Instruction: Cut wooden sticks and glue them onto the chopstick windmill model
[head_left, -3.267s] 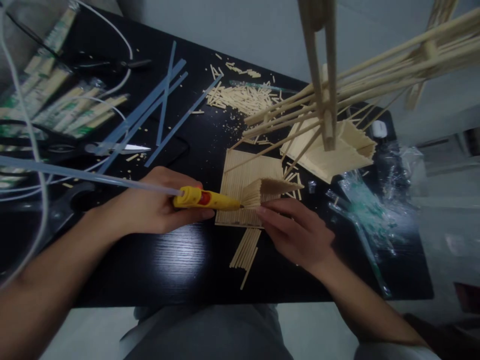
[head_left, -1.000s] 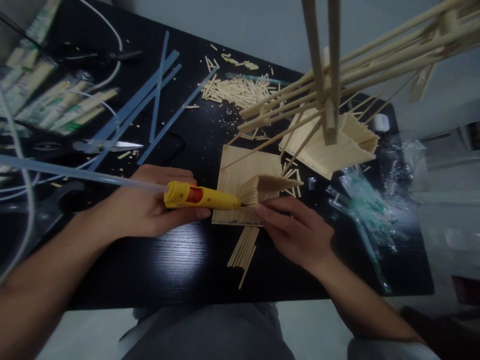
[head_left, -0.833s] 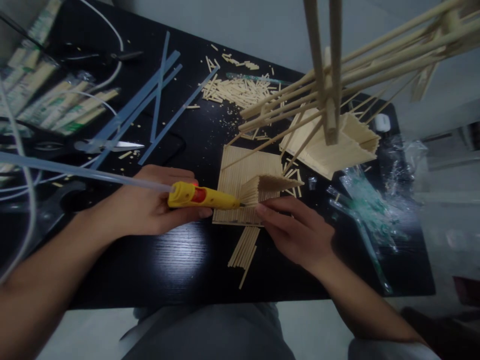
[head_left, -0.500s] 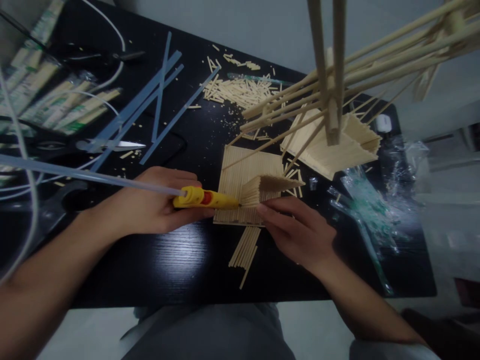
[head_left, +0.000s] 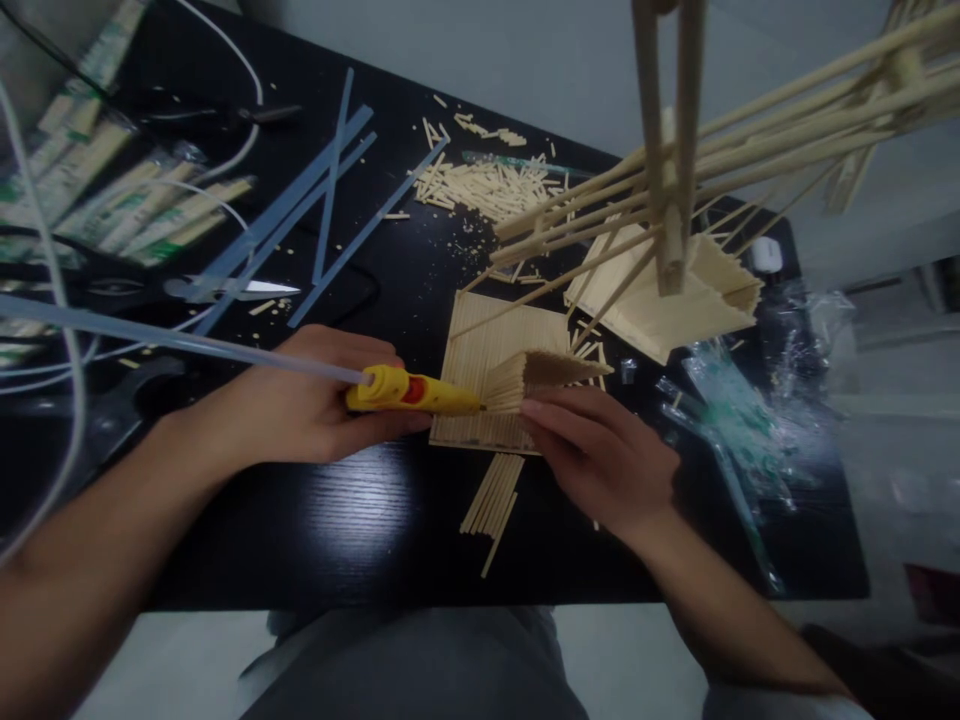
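My left hand [head_left: 330,400] is closed around a yellow hot glue gun [head_left: 420,392] with a long translucent glue stick [head_left: 195,345] running out of its back. Its nozzle points right, at the lower edge of a small angled piece made of wooden sticks [head_left: 510,385]. That piece stands on a flat square panel of sticks [head_left: 480,330]. The fingertips of my right hand [head_left: 600,450] grip the near right side of the angled piece; part of it is hidden behind them. Below the panel lies a little bundle of loose sticks [head_left: 491,495].
A stick-built frame [head_left: 667,200] juts in at upper right, above a stick-panel box [head_left: 660,300]. Cut stick pieces [head_left: 495,190] are heaped at the back. Glue sticks [head_left: 322,190], scissors [head_left: 232,288] and packed chopsticks [head_left: 112,190] lie left, plastic wrappers [head_left: 742,410] right.
The view has shifted slightly, so the table items appear a little further right. Both hands keep their hold, and the nozzle stays by the angled piece's lower edge.
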